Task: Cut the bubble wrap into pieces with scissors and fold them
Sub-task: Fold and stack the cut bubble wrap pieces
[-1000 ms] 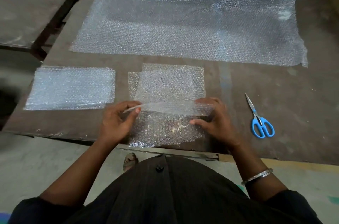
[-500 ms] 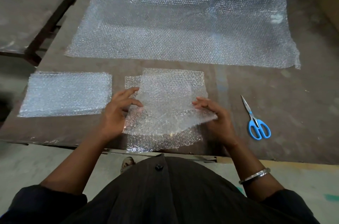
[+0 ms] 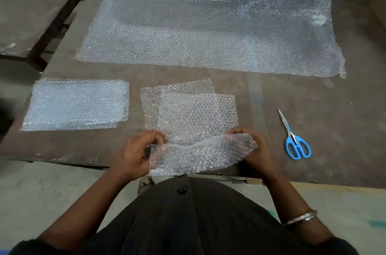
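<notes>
Head view: a cut bubble-wrap piece [image 3: 200, 156] is being pinched at both ends by the left hand [image 3: 133, 154] and right hand [image 3: 257, 150], apparently for folding.

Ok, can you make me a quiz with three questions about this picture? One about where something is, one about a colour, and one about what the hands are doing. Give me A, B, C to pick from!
1. Where are the scissors?
A. Lying on the table, to the right of the hands
B. In the left hand
C. On top of the big roll

2. What colour are the scissor handles?
A. Red
B. Blue
C. Yellow

3. What are the two hands doing?
A. Resting flat on the table
B. Cutting with the scissors
C. Holding a bubble wrap piece by its two ends

Answers:
1. A: the scissors lie alone on the table, with nothing touching them.
2. B: both handle loops are bright blue.
3. C: the left hand grips one end and the right hand grips the other, with the piece stretched between them near the table edge.
</notes>
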The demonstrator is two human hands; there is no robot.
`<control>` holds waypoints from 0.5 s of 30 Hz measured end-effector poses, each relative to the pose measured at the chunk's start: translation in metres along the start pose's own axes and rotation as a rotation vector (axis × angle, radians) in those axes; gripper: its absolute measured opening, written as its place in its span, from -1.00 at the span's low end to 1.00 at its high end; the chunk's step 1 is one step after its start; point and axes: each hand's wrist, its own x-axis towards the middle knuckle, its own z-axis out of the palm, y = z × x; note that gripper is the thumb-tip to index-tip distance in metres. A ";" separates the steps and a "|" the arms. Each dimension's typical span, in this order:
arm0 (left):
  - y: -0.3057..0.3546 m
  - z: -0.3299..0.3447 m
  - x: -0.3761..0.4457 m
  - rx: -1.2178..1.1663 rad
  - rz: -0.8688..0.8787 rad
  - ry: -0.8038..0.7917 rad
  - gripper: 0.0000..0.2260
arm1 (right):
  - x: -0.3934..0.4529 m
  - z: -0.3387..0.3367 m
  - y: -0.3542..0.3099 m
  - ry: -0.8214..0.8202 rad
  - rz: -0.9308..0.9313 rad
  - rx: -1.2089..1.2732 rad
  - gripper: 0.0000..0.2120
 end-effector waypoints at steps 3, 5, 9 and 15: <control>0.000 0.003 0.011 -0.026 -0.083 -0.019 -0.89 | 0.009 0.000 -0.006 0.022 0.036 0.037 -0.70; 0.000 0.004 0.018 -0.027 -0.143 -0.002 -0.88 | 0.013 0.001 -0.008 0.026 0.058 0.034 -0.77; 0.006 0.004 0.032 0.053 -0.219 0.075 -0.92 | 0.013 0.008 -0.015 0.126 0.139 0.067 -0.79; 0.009 0.008 0.052 0.015 -0.440 0.238 -0.74 | 0.025 0.014 -0.008 0.238 0.232 -0.032 -0.84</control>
